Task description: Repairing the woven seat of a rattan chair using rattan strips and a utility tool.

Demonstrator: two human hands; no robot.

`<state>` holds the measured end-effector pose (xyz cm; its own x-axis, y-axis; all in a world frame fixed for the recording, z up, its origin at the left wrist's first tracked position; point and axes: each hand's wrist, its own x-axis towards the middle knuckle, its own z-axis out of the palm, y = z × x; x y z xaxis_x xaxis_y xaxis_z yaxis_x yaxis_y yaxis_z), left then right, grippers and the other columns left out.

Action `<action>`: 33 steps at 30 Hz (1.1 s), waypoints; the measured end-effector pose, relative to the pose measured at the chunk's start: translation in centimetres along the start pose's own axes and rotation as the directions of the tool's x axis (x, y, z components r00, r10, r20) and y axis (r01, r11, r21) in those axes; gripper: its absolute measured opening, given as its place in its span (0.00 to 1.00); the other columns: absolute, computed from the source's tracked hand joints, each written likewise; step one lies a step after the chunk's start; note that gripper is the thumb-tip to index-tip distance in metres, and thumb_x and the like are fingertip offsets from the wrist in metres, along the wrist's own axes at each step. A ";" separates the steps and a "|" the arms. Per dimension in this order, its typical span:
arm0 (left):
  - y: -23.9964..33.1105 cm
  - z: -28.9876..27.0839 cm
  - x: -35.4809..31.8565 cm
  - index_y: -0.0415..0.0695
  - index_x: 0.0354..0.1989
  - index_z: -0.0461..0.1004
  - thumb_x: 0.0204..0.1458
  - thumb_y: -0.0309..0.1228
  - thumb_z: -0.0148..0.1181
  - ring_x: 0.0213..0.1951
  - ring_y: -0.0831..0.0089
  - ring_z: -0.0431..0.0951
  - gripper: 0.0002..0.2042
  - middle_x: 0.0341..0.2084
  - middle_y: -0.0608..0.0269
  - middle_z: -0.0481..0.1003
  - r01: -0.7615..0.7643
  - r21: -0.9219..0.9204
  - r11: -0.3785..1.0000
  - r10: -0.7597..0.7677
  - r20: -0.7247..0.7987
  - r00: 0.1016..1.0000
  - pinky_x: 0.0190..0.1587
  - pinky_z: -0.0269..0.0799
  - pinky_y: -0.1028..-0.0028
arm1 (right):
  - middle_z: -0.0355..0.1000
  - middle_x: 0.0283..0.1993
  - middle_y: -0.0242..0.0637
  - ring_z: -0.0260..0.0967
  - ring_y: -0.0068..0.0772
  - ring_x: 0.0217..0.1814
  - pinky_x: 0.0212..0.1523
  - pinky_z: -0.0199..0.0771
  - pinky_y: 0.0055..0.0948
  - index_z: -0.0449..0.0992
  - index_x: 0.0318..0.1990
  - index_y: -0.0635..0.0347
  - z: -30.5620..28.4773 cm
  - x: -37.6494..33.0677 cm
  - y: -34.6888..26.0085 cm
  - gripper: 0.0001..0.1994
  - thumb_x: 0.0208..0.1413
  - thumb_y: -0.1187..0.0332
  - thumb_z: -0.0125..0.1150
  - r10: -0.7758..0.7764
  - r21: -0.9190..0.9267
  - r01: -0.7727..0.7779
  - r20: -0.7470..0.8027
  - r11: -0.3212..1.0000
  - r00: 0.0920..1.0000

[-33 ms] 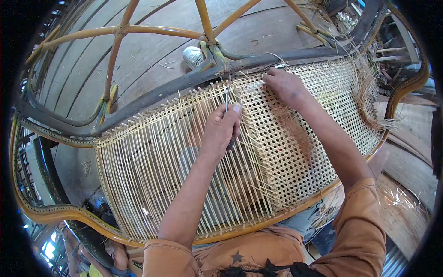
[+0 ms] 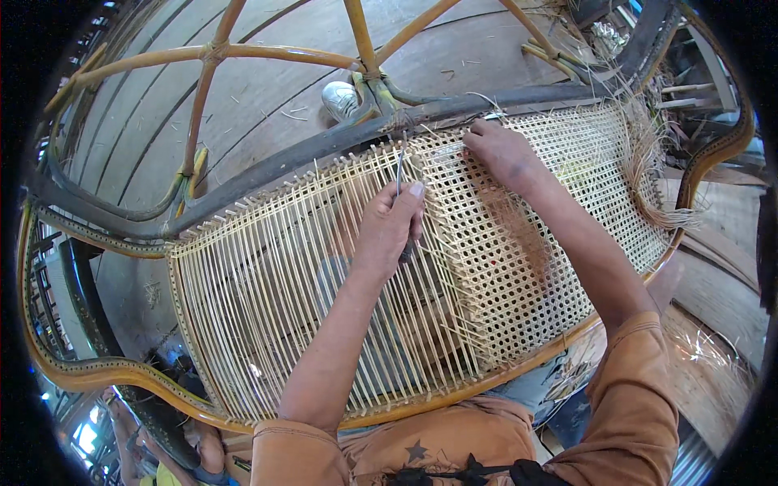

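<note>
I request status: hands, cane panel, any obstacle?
Left hand grips thin tool. Right hand over cane panel. Panel's right side woven, left more open. Loose fibre bundle clear of hands.

The cane panel [image 2: 519,308] lies within the frame [image 2: 121,374] — strand bundle [image 2: 644,174] rightward, shoe [image 2: 339,100] beyond.

Cane panel [image 2: 486,300] spreads wide, pale: right side dense, many-holed weave, left mostly bare parallel strands running far edge to near, short stubs bristling along far edge. And here's slim metal tool [image 2: 399,166], dark handle nearer, shaft pointing away, over strands just left of dense weave.
</note>
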<state>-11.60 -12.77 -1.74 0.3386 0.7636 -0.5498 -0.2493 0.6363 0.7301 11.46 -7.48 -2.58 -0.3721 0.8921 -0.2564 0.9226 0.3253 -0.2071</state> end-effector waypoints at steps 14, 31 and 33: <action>0.0 0.0 0.3 0.44 0.31 0.68 0.54 0.41 0.55 0.16 0.82 0.65 0.12 0.18 0.70 0.67 0.028 -0.008 1.000 -0.028 -0.026 0.999 0.20 0.63 0.82 | 0.65 0.50 0.41 0.61 0.43 0.54 0.53 0.63 0.35 0.70 0.35 0.61 1.0 0.5 2.6 0.07 0.47 0.75 0.58 -0.186 0.217 0.207 -0.115 0.954 0.976; 3.9 6.7 9.9 0.46 0.41 0.74 0.50 0.37 0.56 0.40 0.57 0.75 0.13 0.39 0.56 0.74 -0.586 0.808 -0.055 0.356 0.564 0.745 0.43 0.70 0.62 | 0.73 0.38 0.42 0.71 0.34 0.40 0.42 0.69 0.27 0.74 0.40 0.63 1.9 -4.5 1.8 0.09 0.54 0.70 0.52 0.571 0.760 -0.234 -0.212 0.606 0.793; 3.4 6.1 10.6 0.46 0.41 0.74 0.50 0.38 0.56 0.40 0.56 0.75 0.13 0.38 0.55 0.74 -0.533 0.834 -0.142 0.252 0.551 0.796 0.43 0.70 0.61 | 0.73 0.38 0.42 0.71 0.34 0.39 0.42 0.69 0.27 0.74 0.40 0.63 2.8 -5.0 1.1 0.09 0.55 0.70 0.53 0.573 0.784 -0.187 -0.246 0.591 0.781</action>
<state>-3.37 -3.19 -2.58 0.7064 0.7072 -0.0302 0.6120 -0.5887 0.5281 14.07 -12.40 -4.14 0.2632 0.9609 -0.0866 0.5357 -0.2202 -0.8152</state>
